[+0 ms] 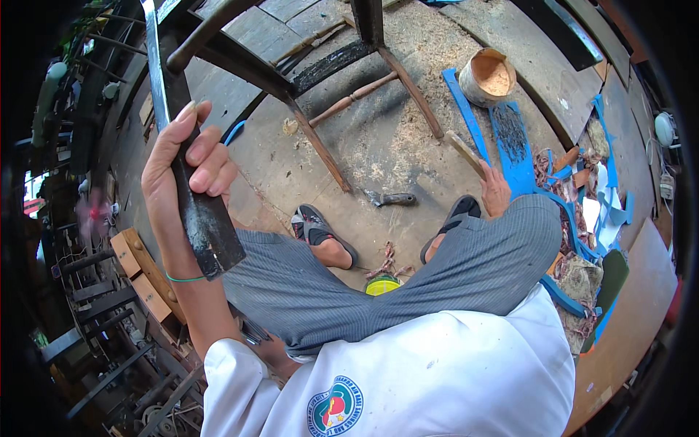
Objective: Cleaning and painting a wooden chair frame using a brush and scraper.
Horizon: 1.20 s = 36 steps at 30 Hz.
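Observation:
My left hand [191, 162] is raised at the left, its fingers wrapped round a long dark wooden chair post [207, 233] with a worn, whitish face at its near end. This post runs up past the frame of a dark wooden chair [331, 69], tipped over on the floor; I cannot tell just where they join. Beside my right knee, my right hand [496, 192] is closed on a flat wooden stick [466, 154], which points up and left. On the floor between my feet and the chair lies a dark-handled tool [393, 198], its head partly unclear.
A tub [489, 76] of sawdust-coloured material stands at the far right, near blue strips [466, 109]. Sawdust covers the floor around the chair. Scraps [575, 197] heap up at the right beside a brown board [630, 320]. Wooden pieces [142, 273] and dark frames crowd the left.

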### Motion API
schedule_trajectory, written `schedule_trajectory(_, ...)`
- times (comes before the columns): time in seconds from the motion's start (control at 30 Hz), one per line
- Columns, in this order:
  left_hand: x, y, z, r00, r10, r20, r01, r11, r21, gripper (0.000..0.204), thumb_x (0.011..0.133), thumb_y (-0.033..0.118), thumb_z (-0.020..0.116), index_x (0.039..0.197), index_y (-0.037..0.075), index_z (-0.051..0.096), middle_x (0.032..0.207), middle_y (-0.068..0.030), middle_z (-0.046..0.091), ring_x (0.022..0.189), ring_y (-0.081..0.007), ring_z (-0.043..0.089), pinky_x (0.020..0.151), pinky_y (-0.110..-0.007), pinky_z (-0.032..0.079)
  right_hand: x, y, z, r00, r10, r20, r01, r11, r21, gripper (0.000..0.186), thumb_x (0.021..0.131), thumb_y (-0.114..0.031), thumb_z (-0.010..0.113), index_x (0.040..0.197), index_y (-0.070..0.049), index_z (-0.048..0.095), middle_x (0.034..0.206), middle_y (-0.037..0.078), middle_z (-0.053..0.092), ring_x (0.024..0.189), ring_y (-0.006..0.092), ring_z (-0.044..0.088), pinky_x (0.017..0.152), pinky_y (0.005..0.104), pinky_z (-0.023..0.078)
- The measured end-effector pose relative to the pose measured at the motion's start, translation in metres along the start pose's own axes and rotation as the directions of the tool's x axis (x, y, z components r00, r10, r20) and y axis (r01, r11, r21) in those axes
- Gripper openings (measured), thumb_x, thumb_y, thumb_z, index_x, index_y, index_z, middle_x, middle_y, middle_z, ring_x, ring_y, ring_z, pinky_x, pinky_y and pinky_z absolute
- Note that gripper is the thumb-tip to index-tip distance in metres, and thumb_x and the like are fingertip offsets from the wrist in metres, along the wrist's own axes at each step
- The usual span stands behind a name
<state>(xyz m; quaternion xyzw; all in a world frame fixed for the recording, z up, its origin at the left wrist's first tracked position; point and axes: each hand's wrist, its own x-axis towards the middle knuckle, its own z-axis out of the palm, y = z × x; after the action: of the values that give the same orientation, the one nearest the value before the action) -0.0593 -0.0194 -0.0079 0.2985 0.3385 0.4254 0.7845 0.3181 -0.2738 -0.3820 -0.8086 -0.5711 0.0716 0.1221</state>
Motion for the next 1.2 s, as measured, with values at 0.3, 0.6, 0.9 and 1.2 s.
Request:
schedule_trajectory(0.3,-0.002,0.003,0.003,1.0,0.008,0.006,-0.008,0.999,0.033,0.032,0.099,0.016,0.044,0.116,-0.01,0.044,0.063,-0.0029,0.041,0.041,-0.0074,0.044,0.038,-0.023,0.04,0.03,-0.007,-0.028,0.961,0.197,-0.196,-0.15,0.962,0.229,0.053,0.084,-0.014,0.062,0.134,-0.017,0.045,0.111,0.016,0.057,0.099,0.0362,0.058,0.084,0.0419,0.048)
schedule_trajectory(0.6,-0.004,0.0,0.006,0.998,0.038,-0.047,-0.035,0.997,0.063,0.032,0.099,0.018,0.044,0.118,-0.008,0.043,0.062,-0.0025,0.041,0.04,-0.0072,0.045,0.038,-0.022,0.042,0.178,0.036,-0.109,0.949,0.29,-0.125,-0.269,0.95,0.158,0.04,0.087,-0.027,0.057,0.124,-0.011,0.054,0.11,0.023,0.062,0.103,0.0393,0.059,0.087,0.0483,0.046)
schedule_trajectory(0.9,-0.004,-0.004,0.004,0.997,0.034,-0.074,-0.032,0.999,0.03,0.035,0.099,0.018,0.043,0.122,-0.008,0.04,0.062,-0.0034,0.044,0.038,-0.008,0.048,0.036,-0.023,0.044,0.231,0.031,-0.087,0.953,0.296,0.056,-0.289,0.951,-0.106,0.032,0.09,-0.029,0.051,0.114,-0.008,0.056,0.105,0.024,0.063,0.098,0.0417,0.06,0.086,0.0499,0.046)
schedule_trajectory(1.2,-0.006,0.001,0.013,0.997,0.038,-0.061,-0.035,0.998,0.043,0.039,0.099,0.015,0.041,0.127,-0.012,0.033,0.065,-0.0046,0.042,0.038,-0.0086,0.044,0.035,-0.023,0.043,0.075,0.006,-0.048,0.976,0.094,-0.195,-0.008,0.916,0.402,0.042,0.078,-0.005,0.059,0.119,-0.009,0.052,0.108,0.016,0.059,0.096,0.0381,0.059,0.082,0.0446,0.048)
